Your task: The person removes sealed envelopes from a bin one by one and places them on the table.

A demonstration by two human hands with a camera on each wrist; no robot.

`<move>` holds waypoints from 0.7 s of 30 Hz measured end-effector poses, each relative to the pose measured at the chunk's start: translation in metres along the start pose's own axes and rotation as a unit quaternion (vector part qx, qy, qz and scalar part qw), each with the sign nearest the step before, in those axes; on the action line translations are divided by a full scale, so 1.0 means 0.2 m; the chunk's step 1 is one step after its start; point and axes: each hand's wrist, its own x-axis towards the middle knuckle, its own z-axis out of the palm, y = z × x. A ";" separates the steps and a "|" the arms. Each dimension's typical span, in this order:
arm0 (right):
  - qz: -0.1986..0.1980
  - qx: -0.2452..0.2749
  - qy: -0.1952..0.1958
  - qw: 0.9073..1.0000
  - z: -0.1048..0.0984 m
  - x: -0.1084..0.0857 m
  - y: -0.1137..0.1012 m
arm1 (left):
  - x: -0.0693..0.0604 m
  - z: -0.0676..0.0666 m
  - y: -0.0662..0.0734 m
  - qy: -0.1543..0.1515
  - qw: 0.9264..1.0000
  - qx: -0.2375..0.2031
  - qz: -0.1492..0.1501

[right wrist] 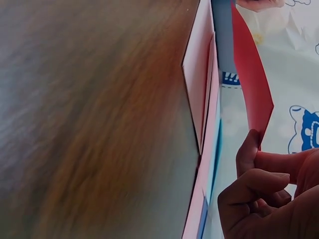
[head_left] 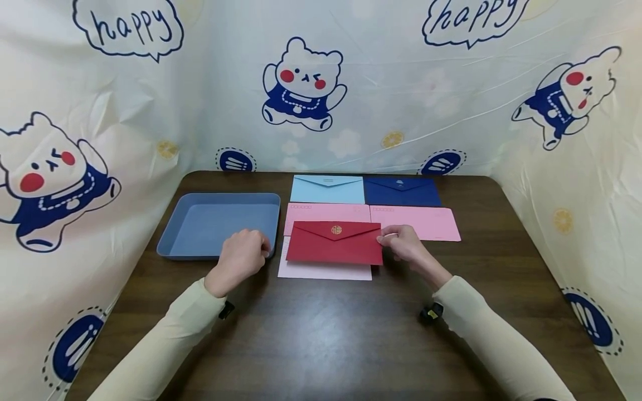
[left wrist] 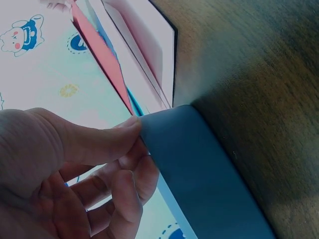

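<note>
My right hand point(head_left: 403, 244) pinches the right edge of a red envelope point(head_left: 326, 250), its flap side and gold emblem facing up. In the right wrist view, thumb and finger hold the end of this red envelope point(right wrist: 251, 74) above the other paper. My left hand point(head_left: 242, 255) hovers by the front right corner of a blue tray point(head_left: 186, 257), its fingers loosely curled. In the left wrist view, the thumb tip appears beside the tray's corner point(left wrist: 179, 149); I cannot tell whether it touches.
Behind the red envelope lie a light blue envelope point(head_left: 327, 192), a dark blue envelope point(head_left: 403, 192) and two pink envelopes point(head_left: 416, 225). A pale pink envelope point(head_left: 325, 271) lies partly beneath it. All rest on a dark wooden table point(head_left: 321, 334), with a patterned cloth point(head_left: 215, 106) behind.
</note>
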 end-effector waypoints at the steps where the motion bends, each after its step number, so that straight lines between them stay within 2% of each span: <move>1: -0.001 -0.003 -0.002 1.000 -0.01 0.00 0.01 | 0.00 0.00 0.00 -0.001 1.000 0.001 -0.001; 14: 0.019 -0.007 -0.010 1.000 -0.09 -0.07 0.07 | 0.00 -0.01 0.01 0.002 1.000 0.006 0.003; 21: 0.011 -0.011 -0.010 1.000 -0.12 -0.10 0.10 | 0.00 -0.01 0.00 -0.002 1.000 -0.002 0.003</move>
